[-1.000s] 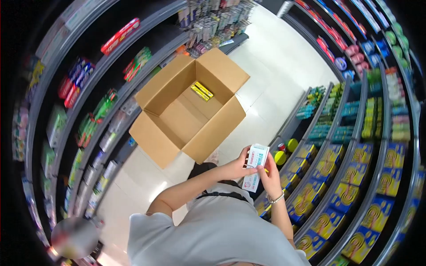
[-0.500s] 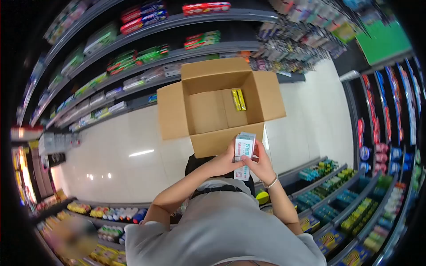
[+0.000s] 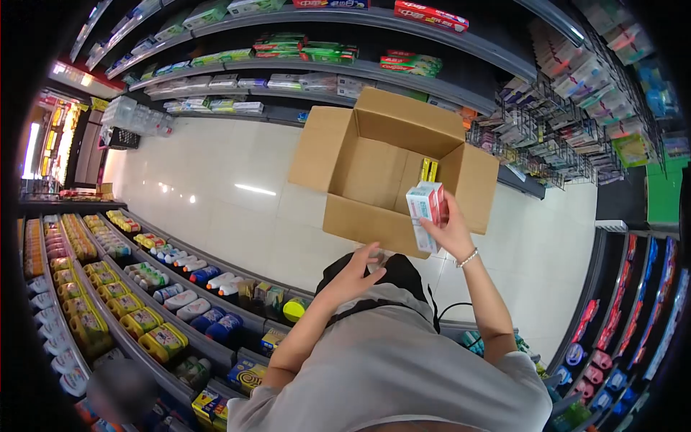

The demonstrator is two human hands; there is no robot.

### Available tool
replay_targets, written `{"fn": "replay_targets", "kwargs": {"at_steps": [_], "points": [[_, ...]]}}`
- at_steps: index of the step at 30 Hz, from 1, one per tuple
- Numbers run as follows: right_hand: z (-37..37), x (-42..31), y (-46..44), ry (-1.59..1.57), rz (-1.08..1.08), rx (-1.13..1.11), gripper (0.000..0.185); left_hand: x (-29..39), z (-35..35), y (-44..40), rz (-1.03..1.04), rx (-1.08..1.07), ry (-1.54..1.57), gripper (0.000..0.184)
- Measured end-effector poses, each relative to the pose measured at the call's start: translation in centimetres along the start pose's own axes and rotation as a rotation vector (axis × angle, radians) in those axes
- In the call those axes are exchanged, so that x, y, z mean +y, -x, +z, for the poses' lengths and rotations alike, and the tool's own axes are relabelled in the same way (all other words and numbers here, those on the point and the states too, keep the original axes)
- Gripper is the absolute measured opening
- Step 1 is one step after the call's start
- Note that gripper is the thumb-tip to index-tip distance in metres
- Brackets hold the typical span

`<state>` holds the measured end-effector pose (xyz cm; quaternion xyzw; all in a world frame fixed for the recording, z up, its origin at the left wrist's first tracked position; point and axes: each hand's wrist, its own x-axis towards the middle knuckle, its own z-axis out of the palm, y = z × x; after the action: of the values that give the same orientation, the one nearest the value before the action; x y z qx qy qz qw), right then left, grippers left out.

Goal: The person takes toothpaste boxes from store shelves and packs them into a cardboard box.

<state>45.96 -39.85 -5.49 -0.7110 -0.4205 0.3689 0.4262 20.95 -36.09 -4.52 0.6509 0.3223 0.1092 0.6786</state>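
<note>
The left hand (image 3: 353, 276) has come away — loosely spread; the right hand (image 3: 453, 232) pinches oblong cartons (image 3: 423, 205) (white, square-edged).

White boxed goods (image 3: 422, 207) | teal and red print | held, count unclear | lengthwise roughly 12-to-6 o'clock | overlapping open cardboard box's (image 3: 371, 222) 5 o'clock edge

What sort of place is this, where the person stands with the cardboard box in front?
Most likely a supermarket aisle, or a similar shop: there are Colgate toothpaste boxes, rows of yellow bottles and many hanging packets.
</note>
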Motion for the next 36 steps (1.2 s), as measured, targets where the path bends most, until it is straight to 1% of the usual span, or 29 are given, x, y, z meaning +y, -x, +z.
{"fn": "replay_targets", "kwargs": {"at_steps": [1, 2, 4, 5, 6, 7, 8, 9, 11, 12, 13, 14, 16, 18, 19, 20, 22, 25, 28, 30, 31, 33, 34, 36], "points": [[-0.2, 0.5, -0.9, 0.113, -0.107, 0.057, 0.071, -0.2, -0.2, -0.1, -0.036, 0.032, -0.009, 0.056], [-0.4, 0.3, -1.7, 0.116, -0.099, 0.06, 0.071, -0.7, -0.4, -0.3, -0.038, 0.024, -0.005, 0.056], [-0.6, -0.3, -3.1, 0.334, -0.133, 0.035, 0.073, -2.1, -1.0, -0.7, 0.099, 0.084, -0.165, 0.048], [-0.5, -0.3, -3.7, 0.386, -0.127, 0.019, 0.072, -1.7, -1.7, -1.0, 0.101, 0.069, -0.163, 0.048], [-0.1, -0.3, -4.3, 0.391, -0.117, 0.029, 0.072, -1.2, -2.4, -1.3, 0.048, 0.004, -0.271, 0.044], [0.1, -0.3, -5.0, 0.48, -0.112, -0.015, 0.071, -0.8, -3.1, -1.5, -0.002, -0.06, -0.379, 0.041], [0.1, -0.4, -5.8, 0.574, -0.109, -0.064, 0.07, -0.7, -3.7, -1.8, 0.005, -0.067, -0.371, 0.041], [0.2, -0.2, -6.6, 0.588, -0.104, -0.067, 0.07, -0.6, -4.3, -1.8, 0.002, -0.058, -0.389, 0.04], [1.2, 1.0, -8.0, 0.752, -0.029, -0.159, 0.069, -1.4, -5.0, -1.8, -0.038, -0.017, -0.458, 0.041], [1.6, 1.6, -8.4, 0.75, -0.019, -0.165, 0.069, -2.0, -5.0, -1.4, -0.046, -0.024, -0.454, 0.041], [2.0, 2.2, -9.1, 0.767, -0.021, -0.219, 0.068, -2.4, -5.2, -1.2, -0.094, -0.021, -0.519, 0.041], [2.5, 3.2, -9.9, 0.784, -0.024, -0.272, 0.068, -2.6, -5.5, -1.3, -0.141, -0.017, -0.586, 0.041], [3.9, 6.7, -11.2, 0.794, 0.004, -0.298, 0.066, -2.8, -5.7, -1.3, -0.142, -0.028, -0.57, 0.041], [5.1, 11.1, -12.3, 0.796, -0.009, -0.411, 0.063, -3.0, -5.5, -1.2, -0.203, 0.025, -0.54, 0.04], [5.7, 13.3, -12.7, 0.823, -0.048, -0.418, 0.061, -3.1, -5.3, -1.0, -0.219, 0.023, -0.534, 0.04], [6.1, 15.7, -13.4, 0.83, 0.11, -0.58, 0.062, -3.1, -5.1, -0.9, -0.287, 0.061, -0.48, 0.039], [7.2, 19.9, -13.6, 0.964, -0.044, -0.535, 0.065, -3.6, -4.6, -0.6, -0.402, 0.126, -0.391, 0.036], [7.7, 25.4, -13.8, 0.939, 0.013, -0.589, 0.064, -5.5, -3.7, 0.7, -0.535, 0.121, -0.346, 0.033], [8.4, 28.1, -13.7, 0.974, 0.058, -0.59, 0.064, -5.7, -2.7, 0.0, -0.623, 0.096, -0.33, 0.034], [8.3, 29.7, -13.7, 1.065, -0.019, -0.673, 0.062, -5.8, -2.2, -1.3, -0.631, 0.059, -0.32, 0.033], [8.3, 30.4, -13.7, 1.063, -0.007, -0.67, 0.062, -5.6, -1.9, -2.0, -0.656, 0.045, -0.324, 0.033], [9.1, 31.8, -13.6, 1.066, -0.065, -0.535, 0.059, -5.8, -1.3, -3.0, -0.649, 0.031, -0.31, 0.033], [9.5, 32.5, -13.9, 1.062, -0.062, -0.534, 0.059, -5.8, -1.1, -3.5, -0.639, 0.029, -0.294, 0.033], [9.9, 33.6, -14.6, 1.152, -0.099, -0.373, 0.058, -5.7, -0.6, -4.3, -0.641, 0.028, -0.289, 0.033]]}}
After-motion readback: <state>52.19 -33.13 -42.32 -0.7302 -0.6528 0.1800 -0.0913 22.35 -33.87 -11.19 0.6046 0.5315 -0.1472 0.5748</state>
